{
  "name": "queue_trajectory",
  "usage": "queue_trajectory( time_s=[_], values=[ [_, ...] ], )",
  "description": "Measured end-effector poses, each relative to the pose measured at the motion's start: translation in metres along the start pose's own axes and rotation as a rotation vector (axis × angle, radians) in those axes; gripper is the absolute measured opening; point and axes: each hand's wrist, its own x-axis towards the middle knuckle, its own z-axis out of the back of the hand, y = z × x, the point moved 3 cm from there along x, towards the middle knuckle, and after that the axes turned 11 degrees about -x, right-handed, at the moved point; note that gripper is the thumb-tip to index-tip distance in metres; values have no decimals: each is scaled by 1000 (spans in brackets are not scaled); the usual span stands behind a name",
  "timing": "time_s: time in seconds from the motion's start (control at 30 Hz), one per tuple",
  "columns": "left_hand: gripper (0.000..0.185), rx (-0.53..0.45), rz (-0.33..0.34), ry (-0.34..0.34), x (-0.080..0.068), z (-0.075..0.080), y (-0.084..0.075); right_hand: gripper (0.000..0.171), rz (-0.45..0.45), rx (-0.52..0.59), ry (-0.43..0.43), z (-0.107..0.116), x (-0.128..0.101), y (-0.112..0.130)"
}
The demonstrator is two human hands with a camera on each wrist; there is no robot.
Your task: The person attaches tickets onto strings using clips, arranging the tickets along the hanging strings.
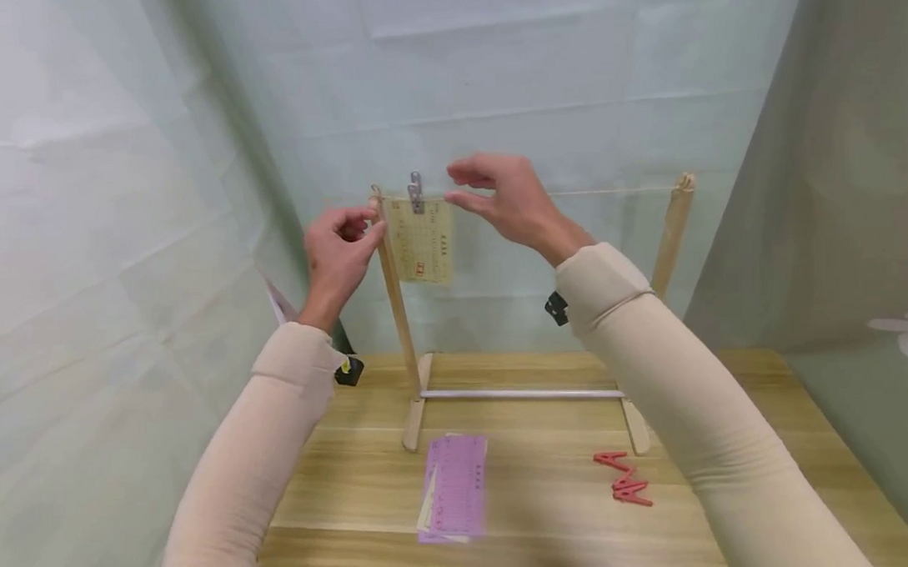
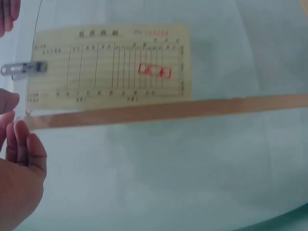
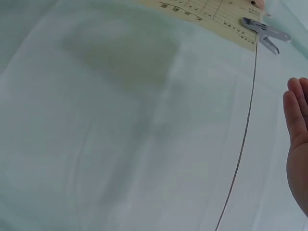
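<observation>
A yellow printed slip [image 1: 421, 247] [image 2: 110, 62] [image 3: 207, 14] hangs from a thin string [image 1: 608, 191] [image 3: 243, 139], held by a grey clip [image 1: 416, 193] [image 2: 21, 69] [image 3: 267, 33]. The string runs between two wooden posts, the left post [image 1: 396, 302] [image 2: 168, 110] and the right post [image 1: 670, 234]. My left hand [image 1: 362, 224] [image 2: 17, 144] hovers beside the top of the left post, fingers loosely curled and holding nothing. My right hand [image 1: 461, 187] [image 3: 297, 139] is at the string just right of the clip, thumb and fingers apart and empty.
The rack stands on a wooden table [image 1: 552, 522], with a metal bar [image 1: 521, 394] joining its feet. A stack of purple slips [image 1: 454, 496] lies in front of it, and several red clips [image 1: 624, 482] to the right. Pale green cloth walls close in on three sides.
</observation>
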Motion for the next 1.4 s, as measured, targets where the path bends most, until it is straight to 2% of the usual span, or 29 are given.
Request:
queue_trajectory(
  time_s=[0.23, 0.37, 0.63, 0.83, 0.97, 1.17, 1.4],
  values=[
    [20, 11, -27, 145, -13, -1, 1, 41, -10, -45, 52, 6, -27, -11],
    [21, 15, -34, 200, -19, -4, 3, 39, -13, -66, 64, 7, -45, -21],
    [22, 7, -34, 302, -35, -12, 9, 35, -29, -44, 30, 10, -91, -44],
    [21, 5, -23, 353, -50, -19, 18, 33, -81, -21, 6, 8, -129, -61],
    [19, 13, -5, 379, -59, -21, 25, 32, -78, -30, -12, 6, -150, -70],
    [23, 18, 41, 414, -77, -22, 39, 30, -139, -28, 4, 3, -182, -87],
    [27, 11, 89, 446, -100, -21, 57, 30, -155, -51, -1, 1, -211, -101]
  ],
)
